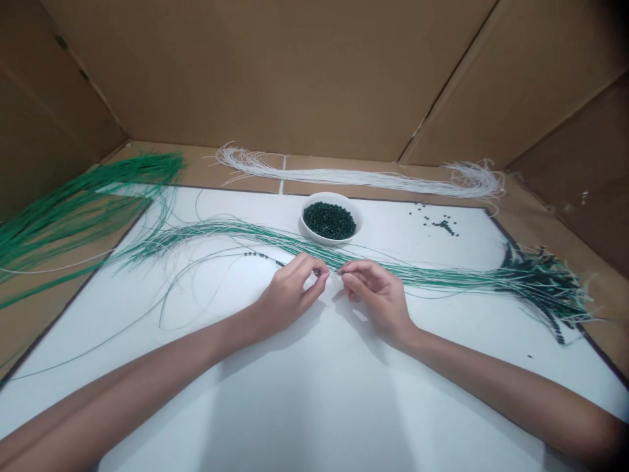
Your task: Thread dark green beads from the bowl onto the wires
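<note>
Near the middle of the white board, my left hand [295, 285] pinches a thin strand [268, 257] between thumb and fingertips. Several small dark beads [255, 254] sit along that strand, to the left of the hand. Just across a small gap, my right hand [376, 295] is closed in a pinch on a small dark bead [341, 271] at the strand's end. Behind both hands lies a long bundle of green and white strands [442, 275]. A white bowl [307, 233] full of dark green beads [329, 221] stands just beyond the bundle.
Loose dark beads [445, 227] lie scattered right of the bowl. Beaded strand ends [545, 288] fan out at the far right. A white strand bundle [363, 176] lies at the back, and green strands [98, 196] spread at the left. Brown cardboard walls [275, 78] enclose the board [304, 393].
</note>
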`<state>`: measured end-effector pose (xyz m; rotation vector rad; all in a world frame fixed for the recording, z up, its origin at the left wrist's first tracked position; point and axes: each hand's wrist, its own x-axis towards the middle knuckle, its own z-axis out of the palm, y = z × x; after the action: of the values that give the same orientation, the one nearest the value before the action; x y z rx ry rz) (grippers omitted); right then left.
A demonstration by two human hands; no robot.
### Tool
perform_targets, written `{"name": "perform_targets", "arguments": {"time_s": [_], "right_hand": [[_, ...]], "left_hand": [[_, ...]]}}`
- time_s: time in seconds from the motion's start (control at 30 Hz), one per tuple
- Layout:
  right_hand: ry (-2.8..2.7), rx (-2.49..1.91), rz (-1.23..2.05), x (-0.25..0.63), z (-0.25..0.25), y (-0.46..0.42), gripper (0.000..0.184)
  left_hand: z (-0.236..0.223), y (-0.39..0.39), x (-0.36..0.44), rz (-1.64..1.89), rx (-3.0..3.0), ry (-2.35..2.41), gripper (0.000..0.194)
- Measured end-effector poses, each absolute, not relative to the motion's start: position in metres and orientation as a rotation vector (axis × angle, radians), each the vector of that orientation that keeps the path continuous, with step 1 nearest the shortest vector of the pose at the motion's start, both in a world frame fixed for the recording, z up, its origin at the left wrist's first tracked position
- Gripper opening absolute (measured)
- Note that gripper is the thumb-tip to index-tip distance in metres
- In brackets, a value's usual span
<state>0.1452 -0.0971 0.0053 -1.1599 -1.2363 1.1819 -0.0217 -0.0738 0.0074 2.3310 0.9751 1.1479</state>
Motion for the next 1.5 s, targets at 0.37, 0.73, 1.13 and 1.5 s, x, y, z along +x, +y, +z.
{"name": "perform_targets", "arguments": {"time_s": [0.37, 0.73, 1.13, 1.5], "right_hand": [[-1.261, -1.198, 1.176, 0.1430, 0.0107, -0.0971, 0.014], [-1.285, -1.248, 1.202, 0.1428, 0.0124, -0.0981, 0.016], [-1.286, -1.184, 1.276, 0.1443, 0.0112, -0.0956, 0.015], [-1.245, -1.153, 1.358, 0.1476, 0.0073, -0.0933, 0.016]], "left_hand": [[0.0076, -0.0738, -0.0203, 1.136, 2.342, 0.910, 0.006], [0.0074, -0.0743, -0.0200, 1.151, 2.358, 0.878, 0.006], [0.0066, -0.0731, -0.0199, 1.131, 2.347, 0.827, 0.006], [0.0070, -0.0743, -0.0207, 1.118, 2.333, 0.811, 0.007]]}}
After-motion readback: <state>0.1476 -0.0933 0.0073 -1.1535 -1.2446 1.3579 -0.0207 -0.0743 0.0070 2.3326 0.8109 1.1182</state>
